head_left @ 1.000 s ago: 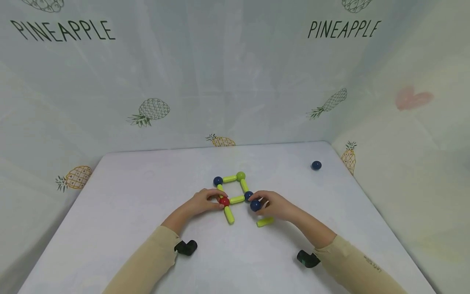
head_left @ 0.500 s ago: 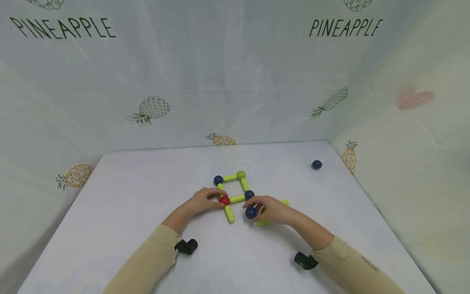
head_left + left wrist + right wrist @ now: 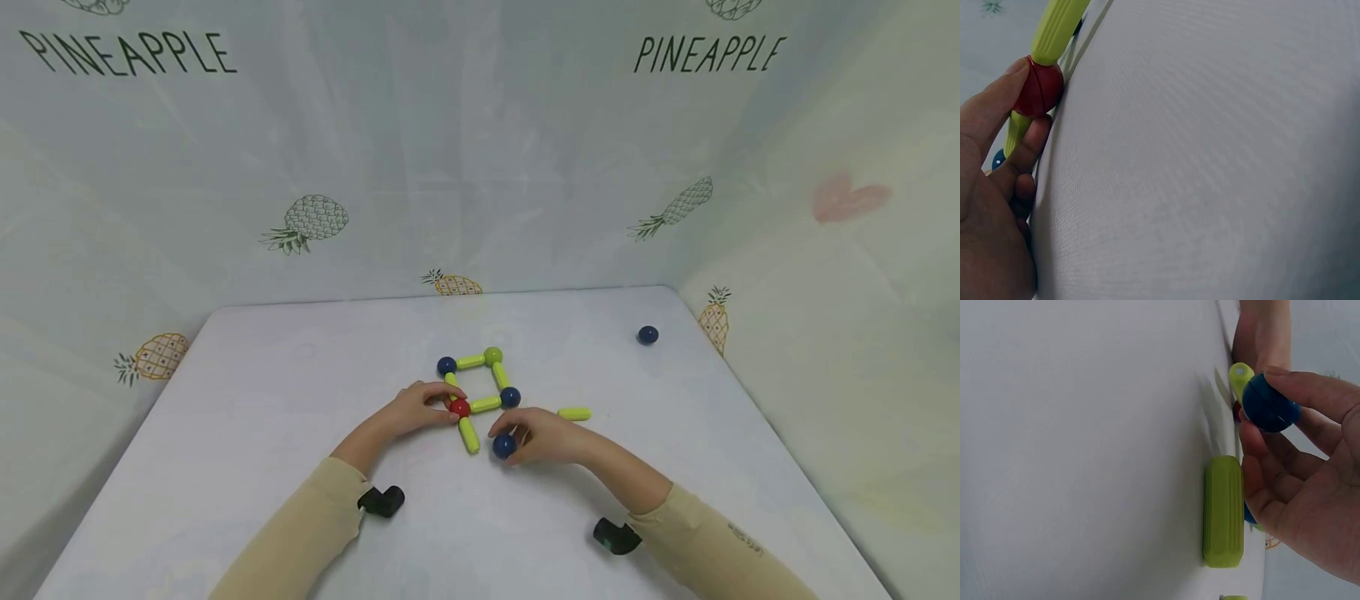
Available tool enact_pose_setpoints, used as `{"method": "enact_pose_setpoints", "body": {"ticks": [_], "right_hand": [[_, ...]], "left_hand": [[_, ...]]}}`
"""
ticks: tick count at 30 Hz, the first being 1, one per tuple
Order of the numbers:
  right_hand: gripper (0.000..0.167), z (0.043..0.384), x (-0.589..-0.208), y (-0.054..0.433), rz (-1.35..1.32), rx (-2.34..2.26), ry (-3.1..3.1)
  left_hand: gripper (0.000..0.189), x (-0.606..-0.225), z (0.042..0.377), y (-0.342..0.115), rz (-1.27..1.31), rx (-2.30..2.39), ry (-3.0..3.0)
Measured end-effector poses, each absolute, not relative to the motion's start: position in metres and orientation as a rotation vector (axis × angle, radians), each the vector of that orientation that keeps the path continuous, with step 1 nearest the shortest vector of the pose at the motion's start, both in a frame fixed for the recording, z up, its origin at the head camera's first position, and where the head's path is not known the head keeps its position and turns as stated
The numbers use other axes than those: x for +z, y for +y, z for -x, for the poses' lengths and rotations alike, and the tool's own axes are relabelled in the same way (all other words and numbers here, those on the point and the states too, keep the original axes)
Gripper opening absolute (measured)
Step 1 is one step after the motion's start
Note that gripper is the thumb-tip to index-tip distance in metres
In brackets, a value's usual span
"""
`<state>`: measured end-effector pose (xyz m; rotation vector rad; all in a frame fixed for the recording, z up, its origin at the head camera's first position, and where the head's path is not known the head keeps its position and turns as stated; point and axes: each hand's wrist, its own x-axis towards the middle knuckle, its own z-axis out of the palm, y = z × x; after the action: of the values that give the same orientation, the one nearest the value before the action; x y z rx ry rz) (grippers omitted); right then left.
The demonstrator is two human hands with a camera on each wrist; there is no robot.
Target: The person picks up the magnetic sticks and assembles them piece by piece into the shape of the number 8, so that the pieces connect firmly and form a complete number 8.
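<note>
My left hand pinches a red ball between thumb and fingers. That ball is one corner of a flat square of yellow-green rods, whose other corners are a blue ball, a green ball and a second blue ball. From the red ball an extra rod sticks out toward the near side. My right hand holds a separate blue ball in its fingertips, just right of that rod's free end. A loose rod lies beside the right hand, hidden in the head view.
Another loose rod lies on the white table behind the right hand. Far off at the back right is a lone dark blue ball. A pineapple-print curtain rises behind the table.
My right hand has carried its blue ball left and nearer to me, toward the extra rod's free end. It uncovers one loose rod and covers the other. The left hand stays put.
</note>
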<state>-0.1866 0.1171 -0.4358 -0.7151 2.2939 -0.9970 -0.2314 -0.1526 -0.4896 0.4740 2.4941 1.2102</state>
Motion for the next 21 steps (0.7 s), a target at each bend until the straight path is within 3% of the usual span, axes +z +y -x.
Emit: {"method": "enact_pose_setpoints", "body": {"ticks": [21], "right_hand": [[0.032, 0.182, -0.449, 0.097, 0.672, -1.032, 2.277]], "left_hand": [[0.034, -0.485, 0.231, -0.151, -0.482, 1.203, 2.511]]}}
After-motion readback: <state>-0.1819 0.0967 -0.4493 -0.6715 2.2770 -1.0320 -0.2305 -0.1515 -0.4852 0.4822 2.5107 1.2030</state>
